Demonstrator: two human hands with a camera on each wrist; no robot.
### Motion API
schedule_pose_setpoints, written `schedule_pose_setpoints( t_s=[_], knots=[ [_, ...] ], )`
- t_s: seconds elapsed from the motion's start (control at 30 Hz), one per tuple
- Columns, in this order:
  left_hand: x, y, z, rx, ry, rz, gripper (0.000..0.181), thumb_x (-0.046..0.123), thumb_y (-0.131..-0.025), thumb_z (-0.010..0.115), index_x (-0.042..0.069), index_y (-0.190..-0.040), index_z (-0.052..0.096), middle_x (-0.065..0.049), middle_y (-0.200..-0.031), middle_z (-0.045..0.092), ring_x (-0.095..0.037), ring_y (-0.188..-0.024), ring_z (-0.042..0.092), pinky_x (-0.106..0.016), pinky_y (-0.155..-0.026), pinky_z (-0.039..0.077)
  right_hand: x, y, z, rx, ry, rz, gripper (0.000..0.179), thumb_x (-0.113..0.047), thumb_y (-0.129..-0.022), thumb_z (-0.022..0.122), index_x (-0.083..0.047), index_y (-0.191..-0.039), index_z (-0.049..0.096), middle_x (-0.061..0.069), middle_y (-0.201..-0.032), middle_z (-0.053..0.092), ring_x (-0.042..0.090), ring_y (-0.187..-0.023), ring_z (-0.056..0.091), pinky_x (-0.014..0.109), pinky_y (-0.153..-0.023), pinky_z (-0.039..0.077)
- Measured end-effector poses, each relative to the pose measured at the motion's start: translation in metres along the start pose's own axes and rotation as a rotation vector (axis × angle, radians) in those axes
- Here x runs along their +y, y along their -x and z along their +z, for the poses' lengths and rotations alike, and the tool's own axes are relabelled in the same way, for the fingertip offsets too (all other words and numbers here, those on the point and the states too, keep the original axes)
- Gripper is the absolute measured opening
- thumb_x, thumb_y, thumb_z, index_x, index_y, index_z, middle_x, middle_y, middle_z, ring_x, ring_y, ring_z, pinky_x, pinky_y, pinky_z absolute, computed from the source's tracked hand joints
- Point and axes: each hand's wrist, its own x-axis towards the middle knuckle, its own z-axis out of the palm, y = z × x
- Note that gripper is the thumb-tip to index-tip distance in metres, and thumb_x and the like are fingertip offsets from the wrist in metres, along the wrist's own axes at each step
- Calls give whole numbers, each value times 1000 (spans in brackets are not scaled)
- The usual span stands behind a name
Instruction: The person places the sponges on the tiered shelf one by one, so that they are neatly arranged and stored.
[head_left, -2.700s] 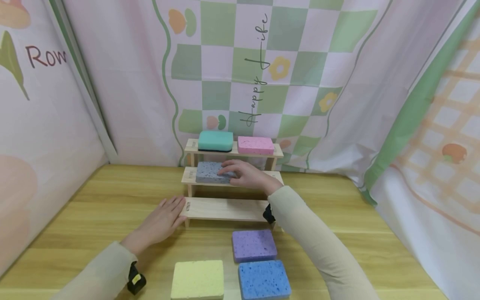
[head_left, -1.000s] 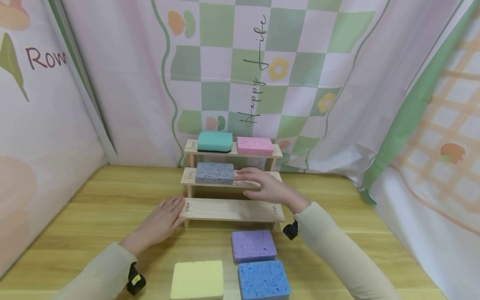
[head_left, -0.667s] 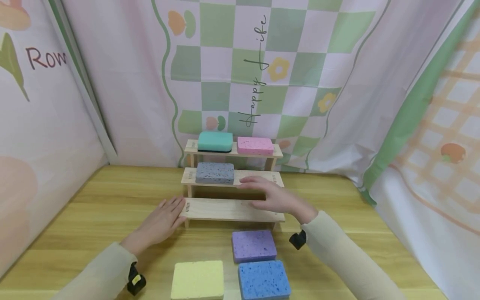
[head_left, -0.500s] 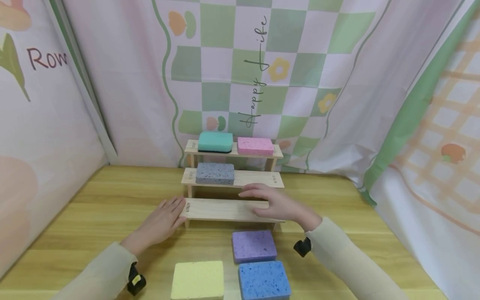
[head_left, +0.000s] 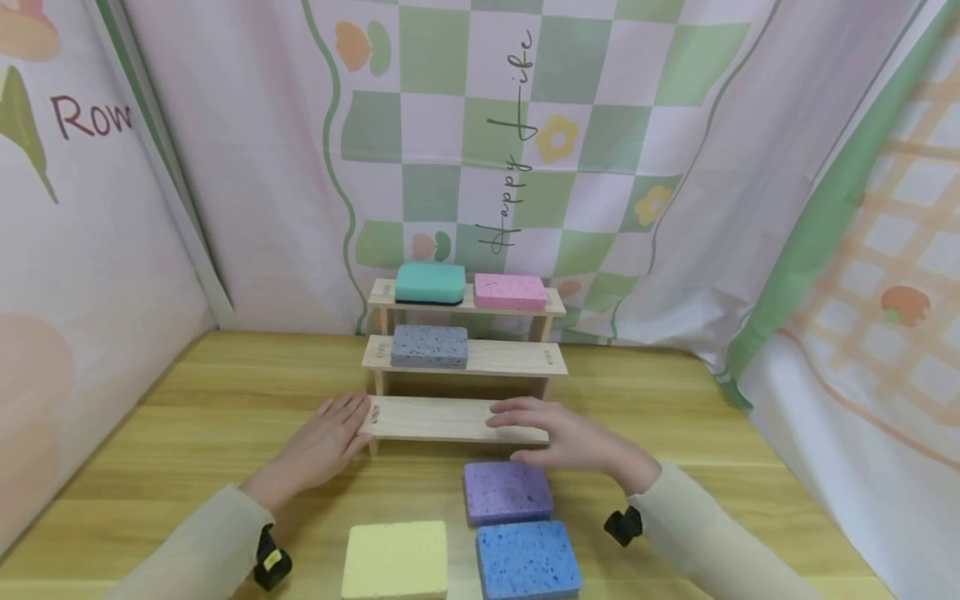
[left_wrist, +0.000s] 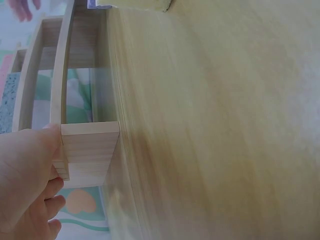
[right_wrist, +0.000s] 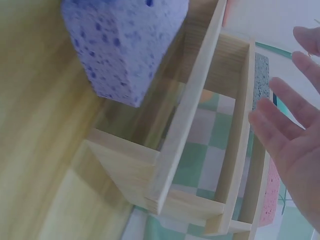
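Note:
A three-step wooden display rack [head_left: 442, 419] stands on the table. My left hand [head_left: 318, 442] grips the left end of its lowest step; in the left wrist view the thumb [left_wrist: 50, 137] lies at the board's edge with the other fingers bent past its end. My right hand [head_left: 570, 442] holds nothing, fingers spread and loosely bent, over the right end of the lowest step. Just below it lies a purple sponge [head_left: 507, 493], speckled, in front of the rack. A grey speckled sponge [head_left: 429, 346] sits at the left of the middle step.
On the top step rest a teal sponge [head_left: 430, 283] with a dark underside and a pink sponge [head_left: 510, 291]. Nearer me on the table [head_left: 712, 500] are a yellow sponge [head_left: 395, 560] and a blue sponge [head_left: 528, 560]. A patterned curtain [head_left: 435, 125] hangs behind the rack.
My right hand has left the grey sponge on the middle step and moved down, toward me and to the right. The left hand and all the sponges have stayed in place.

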Motion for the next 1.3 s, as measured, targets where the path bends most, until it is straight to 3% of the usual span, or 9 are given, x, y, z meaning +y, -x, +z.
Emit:
schedule_pose_setpoints(
  t_s=[0.2,0.7,1.07,1.3],
  knots=[
    [1,0,0,-9,3,-10,53,25,-98,45,-12,-134,37,-26,-138,35,-41,-127,31,-54,-104,22,-2,10,8,-31,23,12,44,-18,-83,67,-12,-126,56,10,-133,47,27,-122,43,46,-97,38],
    [0,1,1,-14,9,-12,53,27,-99,43,-11,-135,35,-26,-139,34,-41,-128,31,-53,-105,21,2,30,24,-128,-43,93,39,-20,-84,66,-13,-122,61,11,-131,48,30,-120,44,48,-97,38],
    [-1,1,2,-16,7,-14,53,27,-99,43,-11,-135,35,-26,-139,34,-41,-128,30,-53,-104,21,8,34,34,-159,-4,49,38,-19,-83,67,-14,-119,62,16,-130,48,32,-117,46,47,-94,40],
    [0,2,1,-8,10,-12,53,26,-98,45,-11,-135,36,-26,-139,35,-41,-127,31,-53,-104,22,9,36,38,-187,13,67,40,-16,-80,68,-15,-120,62,16,-132,46,33,-119,43,47,-95,39]
  ],
)
